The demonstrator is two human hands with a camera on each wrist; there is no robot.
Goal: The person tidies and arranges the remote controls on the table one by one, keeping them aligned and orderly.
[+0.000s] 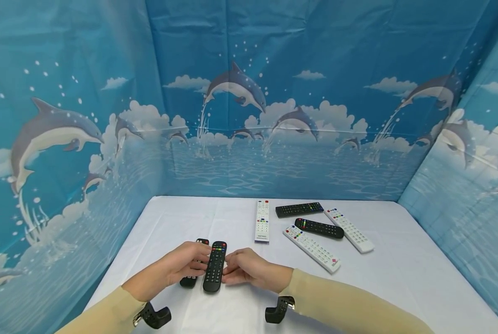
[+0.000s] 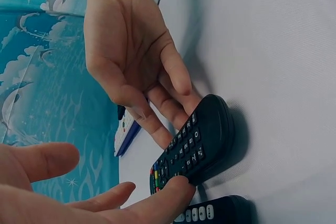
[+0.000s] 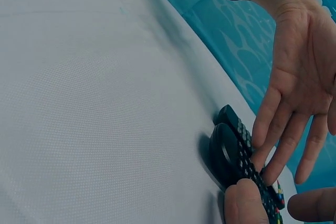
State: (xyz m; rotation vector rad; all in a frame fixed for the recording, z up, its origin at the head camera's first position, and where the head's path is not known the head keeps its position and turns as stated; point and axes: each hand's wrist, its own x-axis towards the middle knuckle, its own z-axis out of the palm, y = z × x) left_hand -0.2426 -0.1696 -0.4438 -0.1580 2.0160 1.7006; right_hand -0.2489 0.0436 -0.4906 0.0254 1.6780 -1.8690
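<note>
A black remote control (image 1: 214, 269) with rounded ends lies face up between the two hands, its coloured buttons at the far end. My left hand (image 1: 186, 262) is at its left side, fingers loosely extended; in the left wrist view a left fingertip touches the keypad edge. On the opposite side is my right hand (image 1: 249, 267), its relaxed fingertips right at the remote's edge. A second black remote with pale buttons (image 1: 188, 281) lies beside the first, partly hidden under the left hand. In the right wrist view the left palm (image 3: 304, 72) faces the remotes.
On the white-covered table (image 1: 391, 278), a white remote (image 1: 262, 222) lies at the back middle. Right of it are a black remote (image 1: 299, 209), a rounded black one (image 1: 319, 228) and two more white remotes. A dolphin-printed blue curtain (image 1: 240, 162) encloses the back and sides.
</note>
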